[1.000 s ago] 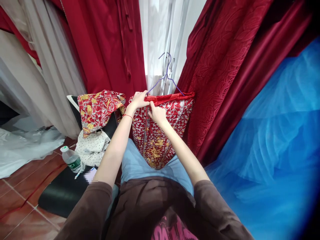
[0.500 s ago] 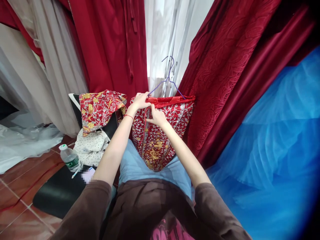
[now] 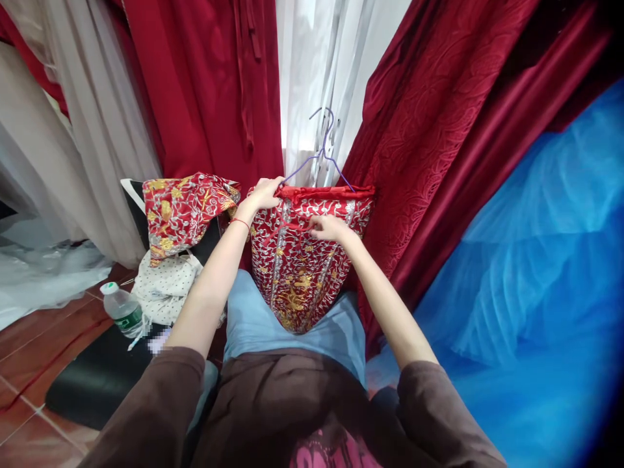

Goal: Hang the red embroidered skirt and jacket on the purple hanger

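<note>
A red garment point(image 3: 297, 273) with silver and gold embroidery, a skirt by its look, hangs on a purple wire hanger point(image 3: 322, 151) and drapes against my knees. My left hand point(image 3: 263, 194) is closed on its top left corner, beside the hanger's left end. My right hand point(image 3: 330, 229) pinches a thin red cord point(image 3: 295, 227) that stretches leftward across the front of the cloth. The garment's plain red upper edge point(image 3: 322, 192) shows between the hanger's arms.
To the left, a matching red embroidered cloth point(image 3: 182, 211) lies over a chair point(image 3: 92, 370), with a dotted white cloth point(image 3: 163, 286) and a water bottle point(image 3: 121, 311). Dark red gowns point(image 3: 209, 84) hang behind; blue tulle point(image 3: 526, 292) fills the right.
My right hand has moved right and slightly down from beside my left hand, drawing the red cord out across the garment. My left hand stays at the corner.
</note>
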The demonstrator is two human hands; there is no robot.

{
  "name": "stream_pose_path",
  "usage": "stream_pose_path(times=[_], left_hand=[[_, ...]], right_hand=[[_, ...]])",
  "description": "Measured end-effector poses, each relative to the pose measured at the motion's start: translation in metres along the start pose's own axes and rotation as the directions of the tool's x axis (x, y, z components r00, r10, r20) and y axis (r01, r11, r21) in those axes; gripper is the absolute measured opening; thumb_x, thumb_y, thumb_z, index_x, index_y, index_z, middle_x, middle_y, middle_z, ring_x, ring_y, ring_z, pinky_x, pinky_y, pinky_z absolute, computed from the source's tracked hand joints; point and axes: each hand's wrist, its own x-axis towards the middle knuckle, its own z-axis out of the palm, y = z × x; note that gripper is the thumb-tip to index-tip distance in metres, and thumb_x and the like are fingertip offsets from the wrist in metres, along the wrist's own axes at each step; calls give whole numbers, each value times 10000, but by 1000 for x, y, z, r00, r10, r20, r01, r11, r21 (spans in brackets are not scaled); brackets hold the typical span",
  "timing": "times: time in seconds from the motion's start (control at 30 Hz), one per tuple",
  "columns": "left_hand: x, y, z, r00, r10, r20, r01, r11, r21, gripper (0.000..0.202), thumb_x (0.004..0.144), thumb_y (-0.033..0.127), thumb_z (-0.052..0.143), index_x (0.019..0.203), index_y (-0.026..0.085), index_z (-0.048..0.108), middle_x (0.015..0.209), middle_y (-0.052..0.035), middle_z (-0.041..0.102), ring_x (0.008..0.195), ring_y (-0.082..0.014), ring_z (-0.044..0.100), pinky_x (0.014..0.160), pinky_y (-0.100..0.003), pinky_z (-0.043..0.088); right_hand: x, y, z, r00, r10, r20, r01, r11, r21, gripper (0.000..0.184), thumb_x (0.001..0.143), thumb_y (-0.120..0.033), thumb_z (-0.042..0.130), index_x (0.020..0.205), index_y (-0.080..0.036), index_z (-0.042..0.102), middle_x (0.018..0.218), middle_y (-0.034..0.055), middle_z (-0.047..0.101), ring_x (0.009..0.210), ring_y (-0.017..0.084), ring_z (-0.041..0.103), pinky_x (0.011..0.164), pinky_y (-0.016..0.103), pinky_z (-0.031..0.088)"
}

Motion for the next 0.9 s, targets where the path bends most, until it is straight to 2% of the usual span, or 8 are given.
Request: stream_pose_path(times=[0.03, 0.1, 0.17, 0.27, 0.33, 0.43, 0.63, 0.9], left_hand=[[0, 1, 0, 1000, 11, 1, -11, 1000, 7, 712, 642, 98, 558, 1346, 206, 551, 1205, -92, 667, 1175, -306, 571, 1054, -430, 437], [-1, 3, -1, 1000, 21, 1, -21, 1000, 12, 701, 647, 102, 550, 1339, 212, 554, 1187, -78, 677, 1155, -292, 582, 1055, -418, 436], [-1, 3, -3, 1000, 22, 9, -23, 1000, 22, 691, 655, 110, 551, 1340, 205, 554, 1156, -77, 690, 1126, -287, 595, 1057, -415, 432], [-2, 2, -5, 999, 38, 19, -39, 998, 46, 690, 666, 116, 547, 1352, 192, 542, 1131, -74, 704, 1095, -281, 609, 1068, -410, 420], [-2, 3, -4, 999, 41, 11, -41, 998, 55, 685, 681, 137, 551, 1364, 186, 532, 1158, -76, 701, 1102, -279, 612, 1067, -406, 420], [-2, 5, -3, 999, 31, -7, -31, 998, 58, 647, 722, 210, 568, 1367, 164, 534, 1198, -94, 693, 1120, -284, 614, 1067, -404, 416], [-3, 12, -5, 1000, 0, -17, 1, 998, 57, 546, 800, 285, 542, 1332, 164, 564, 1130, -96, 726, 1018, -261, 650, 1000, -390, 449], [-7, 14, -2, 997, 19, -80, -16, 999, 38, 503, 828, 358, 608, 1292, 166, 578, 1102, -87, 731, 1007, -256, 656, 1014, -380, 414]], right_hand=[[0, -6, 10, 986, -19, 164, 2, 994, 106, 383, 831, -348, 667, 1191, -220, 678, 989, 80, 757, 825, 214, 702, 768, 321, 521], [3, -20, 28, 878, -82, 471, -73, 951, 302, 515, 754, -392, 747, 1227, -207, 660, 876, 57, 753, 652, 171, 672, 669, 295, 525], [9, -31, 39, 817, -209, 538, -79, 883, 463, 520, 742, -410, 745, 1208, -192, 671, 787, 27, 730, 562, 141, 629, 616, 278, 514], [21, -40, 37, 917, -338, 213, 131, 758, 639, 370, 851, -425, 605, 1113, -187, 712, 797, 13, 713, 550, 111, 592, 607, 256, 494], [28, -41, 30, 971, -215, -105, 234, 762, 604, 337, 908, -422, 516, 966, -169, 732, 780, 18, 700, 590, 118, 588, 633, 256, 478], [38, -46, 22, 896, 90, -435, 169, 837, 520, 268, 907, -351, 519, 805, -168, 685, 697, 14, 671, 650, 144, 599, 682, 262, 461], [56, -74, 18, 872, 302, -385, 101, 659, 745, 146, 875, -287, 550, 877, -168, 635, 747, 29, 727, 548, 139, 638, 671, 265, 513], [62, -97, 24, 776, 481, -407, 14, 633, 774, 169, 888, -300, 516, 864, -179, 633, 663, 29, 714, 668, 175, 708, 816, 278, 515]])
